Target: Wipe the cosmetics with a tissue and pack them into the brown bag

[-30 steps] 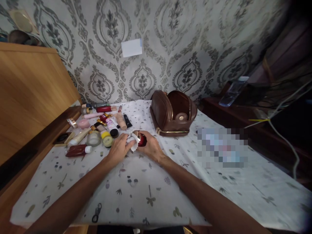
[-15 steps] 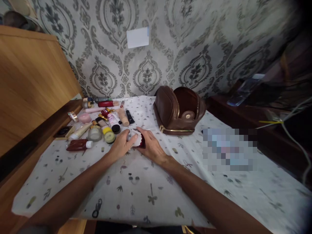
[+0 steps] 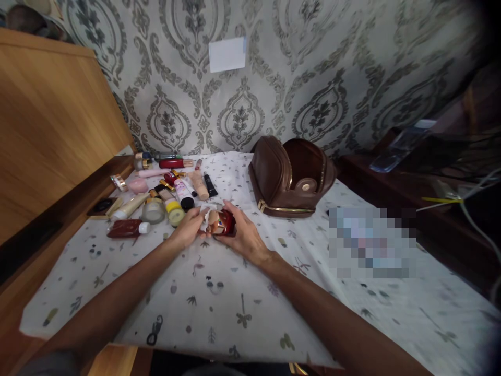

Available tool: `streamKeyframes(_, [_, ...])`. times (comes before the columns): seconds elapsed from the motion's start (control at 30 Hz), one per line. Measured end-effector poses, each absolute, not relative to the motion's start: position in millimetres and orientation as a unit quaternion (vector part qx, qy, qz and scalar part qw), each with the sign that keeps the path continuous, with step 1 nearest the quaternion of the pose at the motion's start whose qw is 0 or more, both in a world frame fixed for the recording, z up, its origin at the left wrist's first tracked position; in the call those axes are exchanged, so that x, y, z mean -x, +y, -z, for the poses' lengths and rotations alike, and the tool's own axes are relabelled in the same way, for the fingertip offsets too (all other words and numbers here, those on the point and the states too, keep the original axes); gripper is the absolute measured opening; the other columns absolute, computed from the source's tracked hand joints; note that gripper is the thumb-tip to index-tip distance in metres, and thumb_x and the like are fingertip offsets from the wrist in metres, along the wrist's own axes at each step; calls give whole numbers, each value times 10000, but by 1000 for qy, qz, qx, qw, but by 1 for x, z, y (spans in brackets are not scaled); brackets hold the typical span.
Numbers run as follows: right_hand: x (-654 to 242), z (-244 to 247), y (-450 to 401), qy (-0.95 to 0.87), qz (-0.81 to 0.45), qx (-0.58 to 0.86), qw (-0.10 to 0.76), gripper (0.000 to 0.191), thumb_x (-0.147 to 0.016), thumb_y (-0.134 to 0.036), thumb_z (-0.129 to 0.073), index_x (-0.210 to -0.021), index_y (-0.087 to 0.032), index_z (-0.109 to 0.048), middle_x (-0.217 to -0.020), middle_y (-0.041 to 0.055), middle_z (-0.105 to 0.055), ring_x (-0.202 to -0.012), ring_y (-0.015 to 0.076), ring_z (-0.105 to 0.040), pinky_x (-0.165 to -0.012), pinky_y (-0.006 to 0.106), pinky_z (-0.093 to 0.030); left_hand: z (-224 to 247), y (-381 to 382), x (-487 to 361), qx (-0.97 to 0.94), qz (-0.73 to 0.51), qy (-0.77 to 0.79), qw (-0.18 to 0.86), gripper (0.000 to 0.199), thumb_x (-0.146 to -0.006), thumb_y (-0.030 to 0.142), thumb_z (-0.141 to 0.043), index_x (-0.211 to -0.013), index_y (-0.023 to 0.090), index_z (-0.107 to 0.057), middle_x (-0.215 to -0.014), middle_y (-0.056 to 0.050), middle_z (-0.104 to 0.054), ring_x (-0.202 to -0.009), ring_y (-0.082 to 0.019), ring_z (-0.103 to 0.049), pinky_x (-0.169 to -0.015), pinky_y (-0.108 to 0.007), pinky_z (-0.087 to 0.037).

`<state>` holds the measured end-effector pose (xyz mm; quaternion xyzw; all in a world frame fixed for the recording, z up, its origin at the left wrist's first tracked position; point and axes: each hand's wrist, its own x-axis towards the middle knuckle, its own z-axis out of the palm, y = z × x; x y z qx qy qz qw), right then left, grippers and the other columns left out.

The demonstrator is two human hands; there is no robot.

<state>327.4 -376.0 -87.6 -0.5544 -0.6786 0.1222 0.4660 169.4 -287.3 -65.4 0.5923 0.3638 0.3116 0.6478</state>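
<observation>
Over the patterned cloth, my right hand (image 3: 247,237) is closed round a small dark red container (image 3: 228,223) with a shiny, gold-toned face turned to the left. My left hand (image 3: 188,227) pinches a crumpled white tissue (image 3: 205,213) against that container's left side; the fingertips are partly hidden. Close beyond my left hand lie a yellow-banded jar (image 3: 176,216), a white tube with a black cap (image 3: 183,193), a beige tube (image 3: 199,187) and a black tube (image 3: 210,185). A red-brown bottle with a white cap (image 3: 126,228) lies further left.
An unzipped brown leather bag (image 3: 274,183) stands at the back right. Several more cosmetics, among them a glass jar (image 3: 153,211) and a compact (image 3: 104,207), fill the left. A blurred-out object (image 3: 371,243) lies right. A wooden cabinet (image 3: 55,115) borders the left side.
The tissue has shifted left off the red container, so its shiny face now shows. My left hand has drawn slightly left and down. The view has tilted a little.
</observation>
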Motion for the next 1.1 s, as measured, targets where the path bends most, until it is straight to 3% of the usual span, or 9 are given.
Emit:
streamKeyframes(0.3, [-328,80,-375,-607,-172,573,524,741,-657,-304,-842,-1339,-219,-562,-1257,96,-675,-1126,274,-657,-1016,442,-513,63,-289,-169,-574,-348,306,675,402,-681,343,-761,-1003,151,-618,-701,11,-643,-505,-96,-563,-384,-158,-312])
streamKeyframes(0.43, [-327,83,-374,-582,-206,564,548,737,-631,-323,-860,-1298,-185,-579,-1206,96,-697,-1096,268,-666,-1013,435,-512,64,-287,-168,-598,-335,308,660,364,-627,241,-681,-978,151,-657,-708,21,-629,-537,-84,-534,-399,-146,-322])
streamKeyframes(0.7, [-327,80,-375,-589,-171,584,531,807,-634,-445,-872,-1332,-214,-539,-1266,115,-645,-1180,296,-616,-1054,458,-472,61,-292,-168,-642,-291,349,617,263,-641,340,-684,-811,148,-626,-638,48,-546,-496,-67,-449,-406,-147,-321])
streamKeyframes(0.87, [-329,80,-375,-598,-148,607,502,797,-671,-490,-846,-1336,-203,-512,-1255,133,-618,-1170,301,-606,-1038,465,-474,57,-295,-168,-665,-273,345,603,260,-681,377,-673,-804,159,-604,-607,62,-510,-469,-65,-402,-397,-158,-312])
streamKeyframes(1.0, [-326,77,-375,-599,-139,618,490,758,-682,-472,-839,-1314,-214,-509,-1228,118,-607,-1157,295,-592,-1025,460,-472,53,-299,-167,-670,-277,363,585,291,-666,424,-703,-748,176,-573,-568,70,-474,-466,-77,-410,-396,-165,-330])
streamKeyframes(1.1, [-323,73,-378,-592,-154,631,477,728,-675,-425,-849,-1283,-199,-518,-1194,109,-602,-1141,280,-587,-1015,440,-475,52,-301,-163,-671,-275,376,577,383,-633,482,-746,-827,179,-615,-597,61,-513,-482,-89,-433,-401,-170,-353])
